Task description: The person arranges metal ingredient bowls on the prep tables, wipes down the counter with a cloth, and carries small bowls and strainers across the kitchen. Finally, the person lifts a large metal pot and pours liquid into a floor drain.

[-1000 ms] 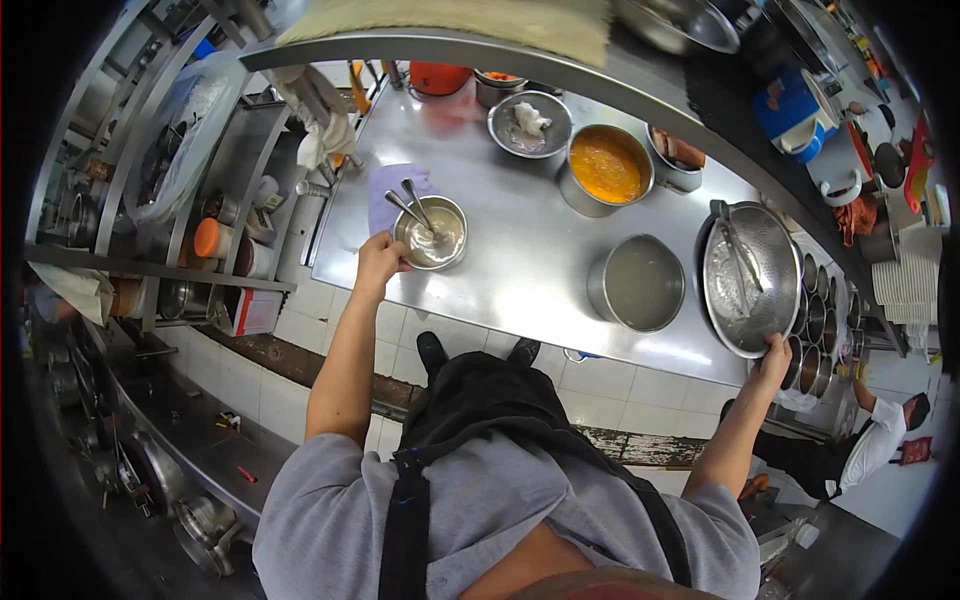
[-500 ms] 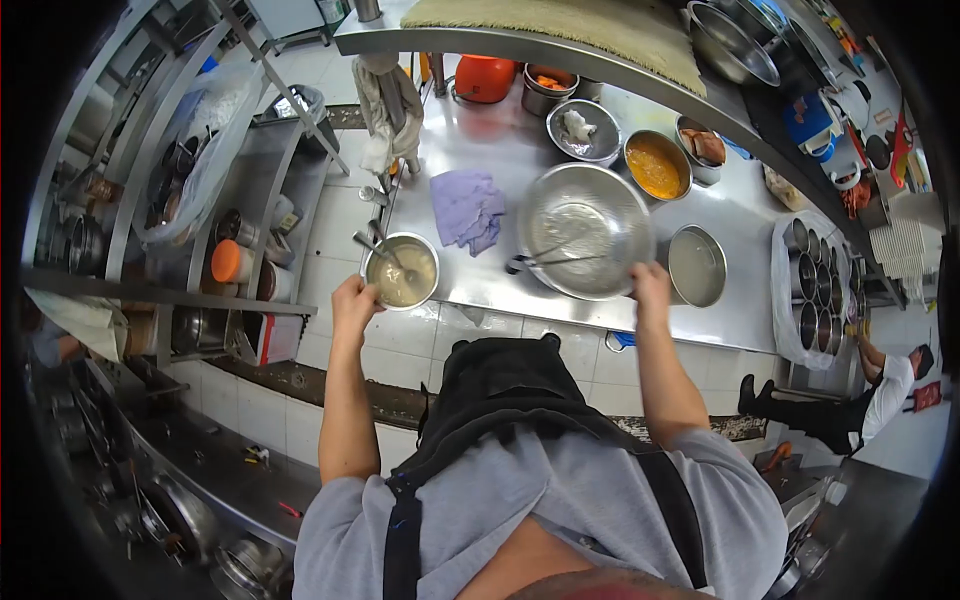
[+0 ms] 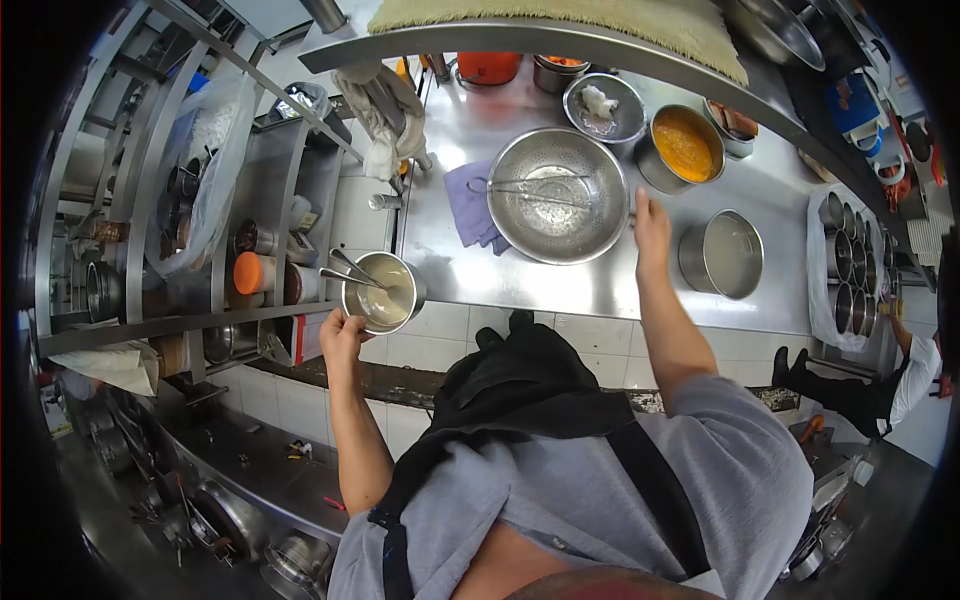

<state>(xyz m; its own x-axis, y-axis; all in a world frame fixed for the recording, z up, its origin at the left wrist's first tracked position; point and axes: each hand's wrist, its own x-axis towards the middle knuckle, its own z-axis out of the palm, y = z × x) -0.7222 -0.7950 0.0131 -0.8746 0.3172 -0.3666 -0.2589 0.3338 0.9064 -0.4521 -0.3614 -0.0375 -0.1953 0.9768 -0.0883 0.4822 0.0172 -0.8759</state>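
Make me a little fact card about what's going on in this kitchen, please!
Left grip: holds a small pot by its edge
Inside that pot: pale liquid and two metal utensils
Right grip: beside the big bowl; touching or not, I can't tell
Inside the bowl: a long metal tool
By the bowl: purple cloth, partly covered
Also on the counter: a pot of orange food

Colander point(image 3: 558, 238) on table point(image 3: 610, 292), left of pot point(image 3: 694, 262), apparently partly atop cloth point(image 3: 465, 202)

Head-worn view, wide, facing forward-down
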